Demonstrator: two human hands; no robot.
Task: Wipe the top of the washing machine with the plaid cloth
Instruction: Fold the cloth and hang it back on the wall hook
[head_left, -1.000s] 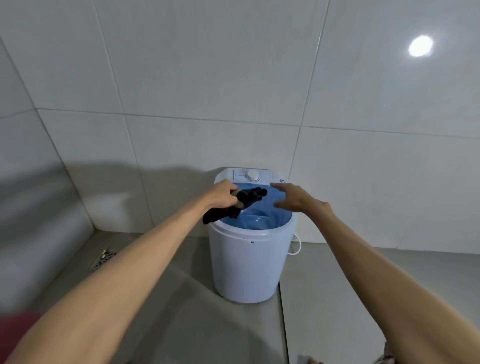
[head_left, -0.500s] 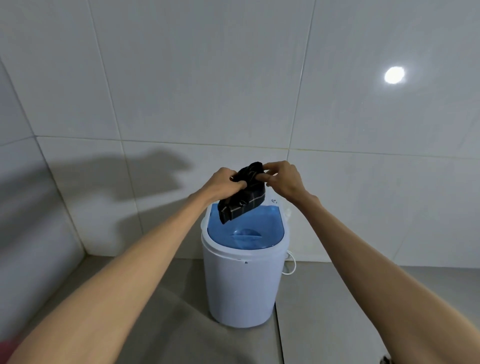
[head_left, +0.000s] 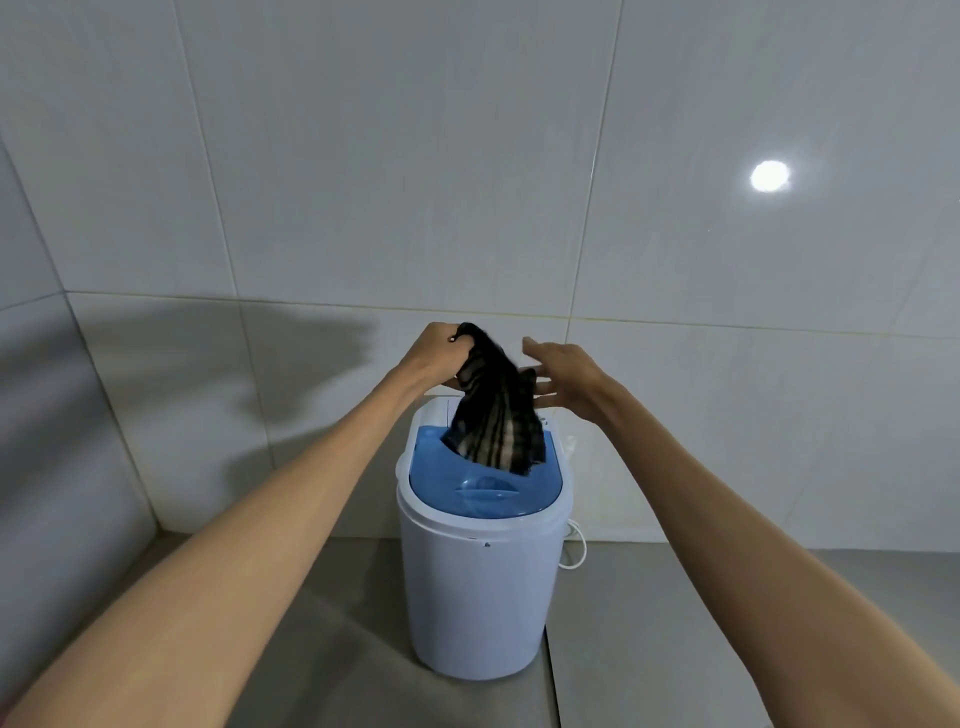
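Note:
A small white washing machine (head_left: 480, 597) with a blue lid (head_left: 441, 473) stands on the floor against the tiled wall. The dark plaid cloth (head_left: 496, 415) hangs unfolded above the lid's back part, hiding the control panel. My left hand (head_left: 434, 358) grips the cloth by its top corner. My right hand (head_left: 563, 376) is open just right of the cloth, fingers spread, its fingertips close to the cloth's edge; whether they touch it I cannot tell.
A white power cord (head_left: 574, 545) loops out at the machine's right side. Glossy white wall tiles (head_left: 467, 156) rise right behind the machine, and a second wall (head_left: 47, 441) closes the corner at the left. The floor (head_left: 675, 623) is grey tile.
The bunched cloth has dropped open and now hangs from my left hand. My right hand has let go of it and opened. The view has tilted, so the machine sits lower in frame.

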